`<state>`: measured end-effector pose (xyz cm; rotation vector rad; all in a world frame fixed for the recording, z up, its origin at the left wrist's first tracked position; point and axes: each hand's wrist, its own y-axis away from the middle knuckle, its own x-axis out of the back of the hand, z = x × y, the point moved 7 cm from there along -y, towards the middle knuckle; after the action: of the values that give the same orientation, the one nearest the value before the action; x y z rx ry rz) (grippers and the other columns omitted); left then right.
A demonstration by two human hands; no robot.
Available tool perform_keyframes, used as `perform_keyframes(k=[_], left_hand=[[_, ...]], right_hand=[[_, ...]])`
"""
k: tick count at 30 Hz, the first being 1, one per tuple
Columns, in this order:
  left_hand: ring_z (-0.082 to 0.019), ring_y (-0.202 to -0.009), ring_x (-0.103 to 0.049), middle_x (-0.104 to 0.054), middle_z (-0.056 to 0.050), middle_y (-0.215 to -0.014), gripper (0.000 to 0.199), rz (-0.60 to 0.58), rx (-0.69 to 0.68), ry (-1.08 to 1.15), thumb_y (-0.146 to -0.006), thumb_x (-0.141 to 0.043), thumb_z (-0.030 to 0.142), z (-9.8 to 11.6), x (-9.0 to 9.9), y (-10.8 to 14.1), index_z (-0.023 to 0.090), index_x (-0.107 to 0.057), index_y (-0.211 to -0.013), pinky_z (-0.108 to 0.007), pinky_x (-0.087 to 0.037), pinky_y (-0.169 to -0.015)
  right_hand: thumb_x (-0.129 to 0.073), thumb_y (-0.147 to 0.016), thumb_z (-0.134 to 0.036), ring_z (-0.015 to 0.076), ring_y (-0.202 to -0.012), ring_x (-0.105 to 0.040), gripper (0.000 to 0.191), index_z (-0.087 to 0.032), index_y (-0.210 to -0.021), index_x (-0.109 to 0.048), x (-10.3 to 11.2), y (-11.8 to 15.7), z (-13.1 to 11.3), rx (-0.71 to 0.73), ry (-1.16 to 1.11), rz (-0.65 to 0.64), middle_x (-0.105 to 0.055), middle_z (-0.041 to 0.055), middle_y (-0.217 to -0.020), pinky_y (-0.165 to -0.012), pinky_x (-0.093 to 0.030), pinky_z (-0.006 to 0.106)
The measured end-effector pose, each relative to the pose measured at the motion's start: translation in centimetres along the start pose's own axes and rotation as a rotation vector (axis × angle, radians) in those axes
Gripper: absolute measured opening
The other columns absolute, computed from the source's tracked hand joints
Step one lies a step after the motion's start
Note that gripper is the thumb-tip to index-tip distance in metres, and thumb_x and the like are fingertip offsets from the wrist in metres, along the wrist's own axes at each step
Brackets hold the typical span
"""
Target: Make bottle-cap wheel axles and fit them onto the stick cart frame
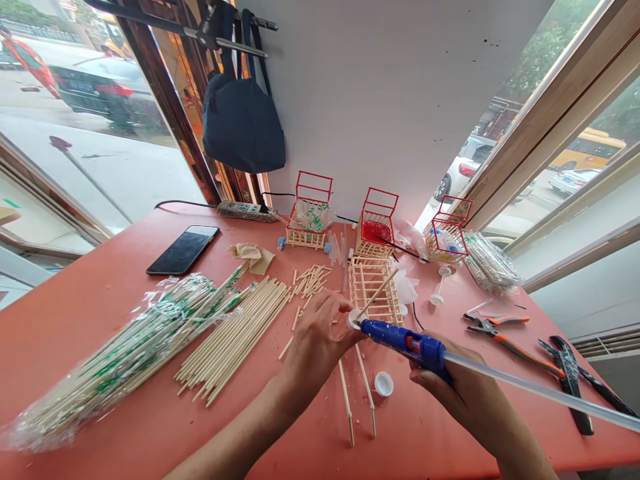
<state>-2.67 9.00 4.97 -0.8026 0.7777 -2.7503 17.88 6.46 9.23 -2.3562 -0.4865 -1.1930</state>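
Note:
My left hand (317,337) pinches a small white plastic cap (354,316) between thumb and fingers. From the cap a thin wooden stick (383,287) slants up to the right. Wrapped in my right hand (460,383) is a blue glue gun (395,335), its nozzle at the cap; a long clear glue stick (530,385) runs out of its back. Behind the gun lies a small frame of wooden sticks (356,277). Below my hands, two sticks (345,393) and another white cap (384,384) rest on the red table (280,433).
Bundled skewers in plastic (135,347), loose skewers (240,333) and a phone (183,251) lie left. At the back stand small stick carts with red handles (306,237). Orange-handled pliers (525,353) and black-handled cutters (570,373) lie right. A power strip (245,211) sits behind.

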Motion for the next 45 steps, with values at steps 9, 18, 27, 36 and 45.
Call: perform_keyframes(k=[9,18,27,36,45], left_hand=[[-0.019,-0.084,-0.067,-0.069,0.000,-0.089,0.030,0.000,-0.026,0.015,-0.075,-0.090,0.024,-0.1,0.1,-0.1,0.020,-0.063,-0.088,-0.028,-0.052,-0.075],[-0.020,-0.088,-0.069,-0.073,-0.004,-0.098,0.015,-0.037,0.012,0.090,-0.090,-0.076,0.031,-0.5,0.1,-0.2,0.021,-0.069,-0.100,-0.031,-0.054,-0.079],[-0.024,-0.110,-0.071,-0.075,-0.009,-0.115,0.019,-0.170,-0.041,0.235,-0.095,-0.070,0.029,0.1,-0.6,-0.2,0.023,-0.071,-0.112,-0.035,-0.055,-0.093],[-0.018,-0.096,-0.070,-0.075,-0.003,-0.105,0.020,-0.268,-0.031,0.329,-0.092,-0.069,0.021,0.4,-1.8,0.1,0.023,-0.070,-0.112,-0.029,-0.055,-0.087],[-0.022,-0.102,-0.072,-0.076,-0.007,-0.113,0.022,-0.208,0.078,0.393,-0.091,-0.069,0.030,-0.9,-1.0,-0.5,0.023,-0.073,-0.111,-0.033,-0.059,-0.089]], right_hand=[[-0.052,-0.101,-0.059,0.0193,-0.063,-0.069,0.045,-0.020,-0.086,-0.068,0.8,0.1,1.6,-0.071,0.003,0.014,-0.075,0.0047,-0.074,-0.057,-0.051,0.026],[-0.056,-0.090,-0.073,0.0113,-0.048,-0.045,0.061,-0.015,-0.079,-0.068,1.1,0.8,6.0,-0.299,-0.493,0.082,-0.061,0.0036,-0.064,-0.045,-0.036,0.024],[-0.062,-0.085,-0.076,0.0074,-0.049,-0.034,0.061,-0.015,-0.087,-0.062,-1.2,0.9,7.4,-0.445,-0.901,-0.013,-0.055,0.0011,-0.071,-0.045,-0.024,0.022],[-0.059,-0.091,-0.070,0.0074,-0.050,-0.036,0.054,-0.016,-0.089,-0.061,-0.5,1.0,8.1,-0.412,-0.871,-0.044,-0.055,0.0011,-0.073,-0.044,-0.026,0.021],[-0.075,-0.074,-0.075,0.0072,-0.044,-0.035,0.057,-0.022,-0.093,-0.066,3.0,4.1,12.5,-0.526,-1.033,0.376,-0.054,-0.0029,-0.071,-0.037,-0.037,0.021]])
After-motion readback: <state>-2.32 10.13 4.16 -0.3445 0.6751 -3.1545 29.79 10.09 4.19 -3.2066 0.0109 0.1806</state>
